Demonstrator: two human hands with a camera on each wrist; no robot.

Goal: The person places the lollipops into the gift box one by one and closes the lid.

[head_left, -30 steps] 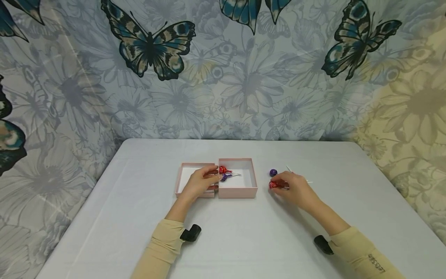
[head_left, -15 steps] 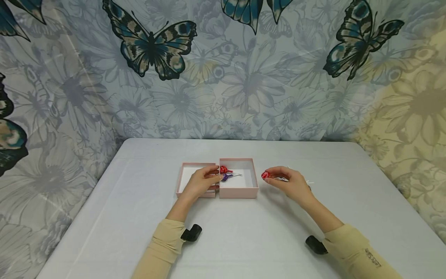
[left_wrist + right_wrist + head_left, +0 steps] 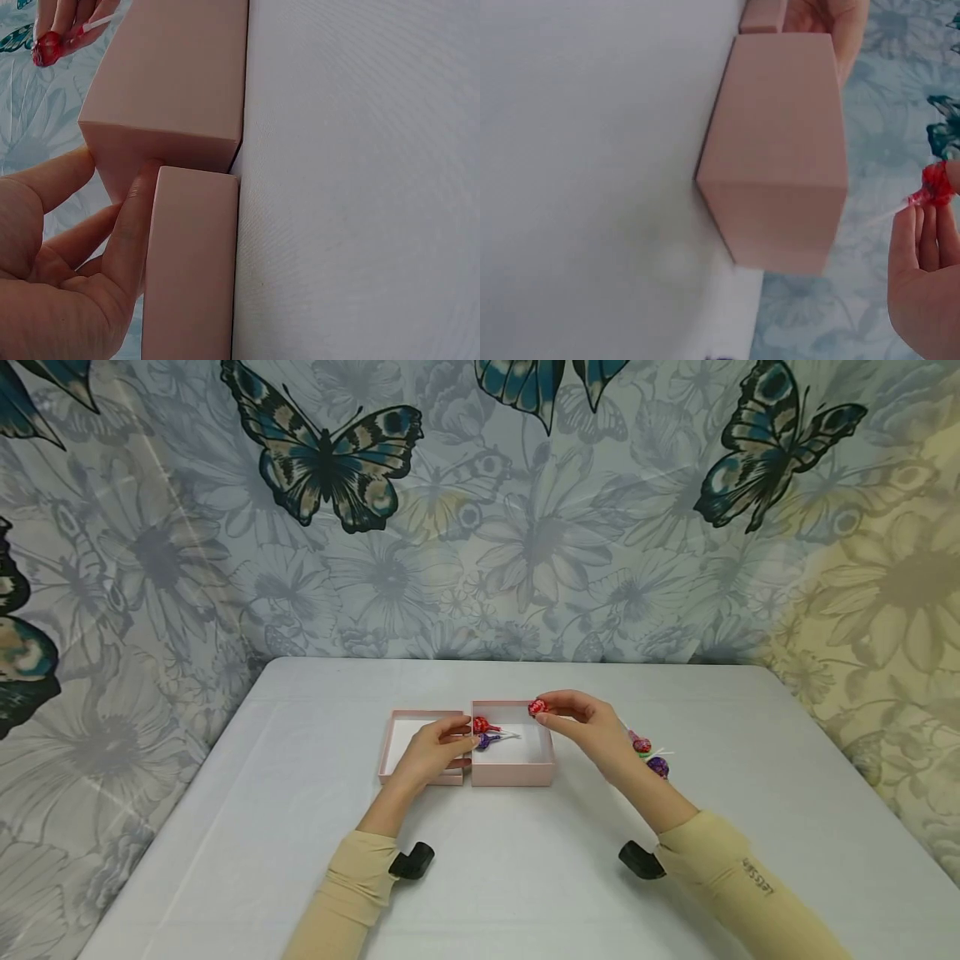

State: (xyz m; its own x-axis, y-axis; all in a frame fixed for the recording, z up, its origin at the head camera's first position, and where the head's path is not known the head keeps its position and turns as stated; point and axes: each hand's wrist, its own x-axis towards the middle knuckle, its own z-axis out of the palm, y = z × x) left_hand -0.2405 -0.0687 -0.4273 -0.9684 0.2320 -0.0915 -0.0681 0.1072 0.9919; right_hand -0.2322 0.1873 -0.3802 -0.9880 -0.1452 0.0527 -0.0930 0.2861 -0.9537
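My right hand (image 3: 585,722) pinches a red-wrapped lollipop (image 3: 537,708) above the right rim of an open pink box (image 3: 513,774). In the right wrist view, that lollipop's white stick (image 3: 885,216) points away from the fingers. My left hand (image 3: 431,747) grips the left wall of the box, and in the left wrist view a finger reaches into the gap beside the shallower pink lid (image 3: 191,262). Inside the box lie a red lollipop (image 3: 482,725) and a purple lollipop (image 3: 484,741), side by side, sticks to the right.
Right of the box, partly behind my right forearm, more lollipops lie on the white table (image 3: 300,827), among them a red one (image 3: 641,745) and a purple one (image 3: 657,766). A butterfly-patterned wall covering (image 3: 540,543) rises behind the table.
My right hand has lifted the red lollipop off the table and carried it left to the box. Lollipops behind it have come into view. My left hand has stayed at the box.
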